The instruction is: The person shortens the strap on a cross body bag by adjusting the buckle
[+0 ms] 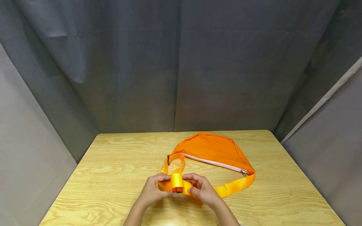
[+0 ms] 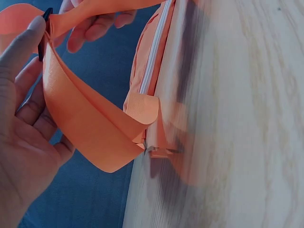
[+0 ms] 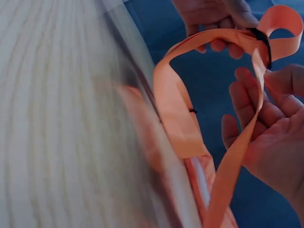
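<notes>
An orange waist bag [image 1: 212, 150] with a white zipper lies on the table, its yellow-orange webbing strap [image 1: 233, 187] running forward to both hands. At a black slider buckle [image 2: 46, 31] the strap forms a standing loop [image 1: 177, 181]. My left hand [image 1: 154, 190] pinches the strap by the buckle, thumb in front and fingers behind. On the other side, my right hand [image 1: 205, 188] pinches the strap close to the same buckle [image 3: 264, 45], between thumb and forefinger. Its other fingers are loosely bent.
The wood-grain table [image 1: 118, 163] extends to both sides of the bag. A second curve of strap [image 1: 181, 157] with a small black piece [image 1: 168, 160] lies by the bag's left end. Grey curtains [image 1: 141, 69] hang behind the table, and pale panels [image 1: 325, 141] flank it.
</notes>
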Available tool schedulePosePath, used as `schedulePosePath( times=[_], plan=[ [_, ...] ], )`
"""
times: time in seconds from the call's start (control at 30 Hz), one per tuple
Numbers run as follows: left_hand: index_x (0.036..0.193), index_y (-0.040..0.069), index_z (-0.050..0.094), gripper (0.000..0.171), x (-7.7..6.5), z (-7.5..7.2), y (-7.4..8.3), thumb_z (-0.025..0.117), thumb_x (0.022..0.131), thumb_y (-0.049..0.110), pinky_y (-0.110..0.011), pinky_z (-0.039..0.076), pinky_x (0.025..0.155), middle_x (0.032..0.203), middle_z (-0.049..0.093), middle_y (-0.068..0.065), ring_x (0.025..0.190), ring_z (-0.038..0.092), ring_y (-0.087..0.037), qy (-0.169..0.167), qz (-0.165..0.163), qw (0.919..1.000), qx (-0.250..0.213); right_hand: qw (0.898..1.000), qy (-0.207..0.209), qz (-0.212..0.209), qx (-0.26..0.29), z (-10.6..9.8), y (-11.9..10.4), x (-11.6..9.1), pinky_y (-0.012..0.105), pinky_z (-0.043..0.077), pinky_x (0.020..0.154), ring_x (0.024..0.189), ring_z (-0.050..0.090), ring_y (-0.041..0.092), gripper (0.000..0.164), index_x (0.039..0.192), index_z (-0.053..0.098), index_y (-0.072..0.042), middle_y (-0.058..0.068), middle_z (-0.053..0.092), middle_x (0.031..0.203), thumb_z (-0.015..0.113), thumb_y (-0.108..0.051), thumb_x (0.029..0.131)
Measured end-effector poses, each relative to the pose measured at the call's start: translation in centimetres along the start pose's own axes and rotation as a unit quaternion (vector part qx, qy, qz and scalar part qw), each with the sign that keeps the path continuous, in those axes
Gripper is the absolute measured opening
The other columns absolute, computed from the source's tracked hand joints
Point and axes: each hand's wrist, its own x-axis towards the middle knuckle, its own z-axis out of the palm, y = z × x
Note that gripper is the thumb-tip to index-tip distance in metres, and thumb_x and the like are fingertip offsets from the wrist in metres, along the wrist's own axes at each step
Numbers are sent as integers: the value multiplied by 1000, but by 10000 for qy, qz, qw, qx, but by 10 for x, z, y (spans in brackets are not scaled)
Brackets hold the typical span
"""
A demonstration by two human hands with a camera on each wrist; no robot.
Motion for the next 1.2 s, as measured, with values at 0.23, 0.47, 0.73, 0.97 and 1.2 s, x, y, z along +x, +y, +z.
schedulePosePath(
  times=[0.23,0.47,0.73,0.97,1.2],
  plan=[
    [103,1,70,44,1,1,-5,85,63,6,-32,43,89,100,66,-2,97,58,-19,-58,-124,9998,-107,9899,196,0,-1404,7,-10,-1,49,37,93,110,51,28,59,132,47,-5,9,56,123,73,-5,79],
    [104,1,69,43,1,-1,6,84,63,5,-36,44,88,98,65,-2,95,58,-20,-188,-256,9992,-260,9836,485,-171,-1728,10,-8,-2,40,41,89,101,55,18,57,123,56,-15,-5,61,114,81,-20,72],
    [102,3,71,42,1,2,-10,85,62,7,-30,44,88,98,66,1,95,59,-18,-140,40,9997,-218,9800,607,-387,-1853,10,-5,-1,40,44,83,93,57,18,49,115,61,-16,-5,64,107,81,-26,72],
    [103,7,71,45,-1,1,-11,86,61,5,-37,43,88,100,66,4,96,58,-20,-139,-1,9997,-177,9787,623,-522,-1883,10,-4,-2,41,45,82,92,58,21,47,115,62,-12,-2,65,105,81,-23,73],
    [107,4,68,49,-6,-8,10,85,62,3,-43,43,87,103,65,-4,98,58,-28,-88,207,9997,-84,9787,622,-565,-1874,14,-15,-3,40,46,82,93,58,22,46,115,61,-8,2,66,105,79,-10,73]
  ],
)
